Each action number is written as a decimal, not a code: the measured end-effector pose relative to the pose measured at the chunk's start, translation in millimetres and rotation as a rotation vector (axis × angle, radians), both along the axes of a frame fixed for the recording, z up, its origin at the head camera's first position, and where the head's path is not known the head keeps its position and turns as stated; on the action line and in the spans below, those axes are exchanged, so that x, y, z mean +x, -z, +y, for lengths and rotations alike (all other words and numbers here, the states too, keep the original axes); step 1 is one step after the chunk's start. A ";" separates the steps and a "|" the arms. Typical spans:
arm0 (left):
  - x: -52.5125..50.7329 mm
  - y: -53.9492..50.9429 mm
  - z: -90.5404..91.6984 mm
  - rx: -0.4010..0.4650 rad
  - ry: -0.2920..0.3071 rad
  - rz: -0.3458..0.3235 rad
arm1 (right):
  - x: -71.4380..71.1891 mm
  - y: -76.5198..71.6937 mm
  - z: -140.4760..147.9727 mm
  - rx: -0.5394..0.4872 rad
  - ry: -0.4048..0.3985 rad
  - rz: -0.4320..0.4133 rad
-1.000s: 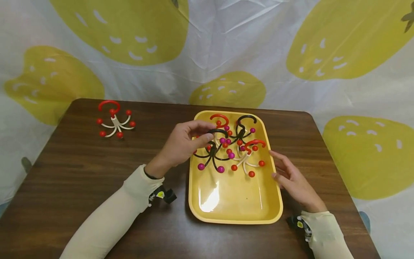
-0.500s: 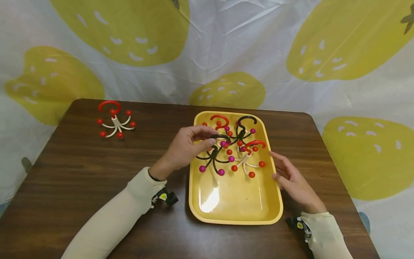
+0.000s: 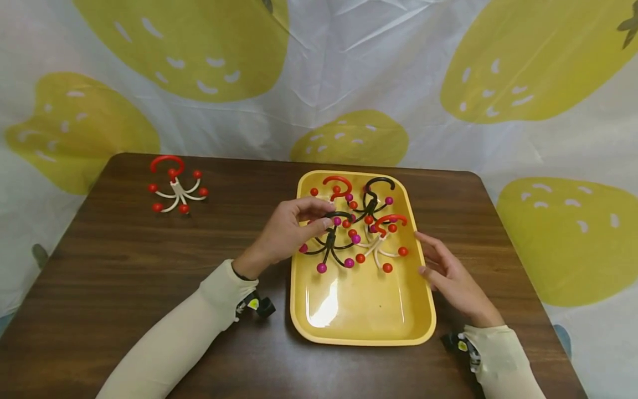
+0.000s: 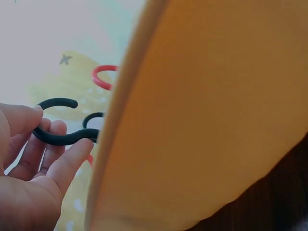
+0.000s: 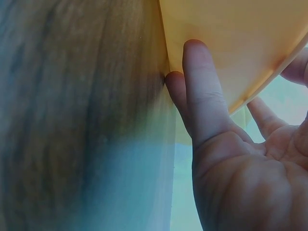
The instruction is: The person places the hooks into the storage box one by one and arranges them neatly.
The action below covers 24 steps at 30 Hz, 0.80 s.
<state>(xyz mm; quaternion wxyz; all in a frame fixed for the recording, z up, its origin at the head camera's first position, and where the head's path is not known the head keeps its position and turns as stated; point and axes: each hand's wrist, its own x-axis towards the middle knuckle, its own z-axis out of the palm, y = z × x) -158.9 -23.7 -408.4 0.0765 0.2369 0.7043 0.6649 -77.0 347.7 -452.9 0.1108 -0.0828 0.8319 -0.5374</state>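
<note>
My left hand (image 3: 294, 230) pinches the top hook of a black multi-arm hanger (image 3: 331, 239) with magenta ball tips. That hanger is over the left part of a yellow plastic tray (image 3: 349, 334); I cannot tell whether it touches the tray floor. In the left wrist view, thumb and fingers are on the black hook (image 4: 57, 138), while the tray wall hides the hanger's arms. Outside the tray's right wall, my right hand (image 3: 456, 282) touches it with extended fingers. Behind the held hanger, another black hanger (image 3: 371, 206) and white hangers with red hooks (image 3: 391, 219) lie inside.
A white hanger with a red hook and red balls (image 3: 178, 188) lies at the back left of the dark wooden table (image 3: 124, 249). A fruit-printed cloth (image 3: 329, 83) hangs behind the table. The tray's front half shows bare floor.
The left hand has come slightly down and to the right with the black hanger, whose ball-tipped arms have turned a little. My right hand stays at the tray's side.
</note>
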 end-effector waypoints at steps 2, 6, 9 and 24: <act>-0.5 2.7 0.6 -0.008 0.002 0.009 | 0.6 0.3 -0.1 -0.001 0.001 -0.001; -1.0 6.3 1.7 -0.015 0.005 0.024 | 1.0 0.9 0.0 0.001 0.000 0.004; -1.0 7.6 1.9 -0.021 0.007 0.027 | 0.5 1.2 0.2 -0.004 -0.002 0.009; 2.3 11.7 -0.5 -0.042 0.008 0.032 | 0.1 0.2 -0.8 0.016 0.010 0.001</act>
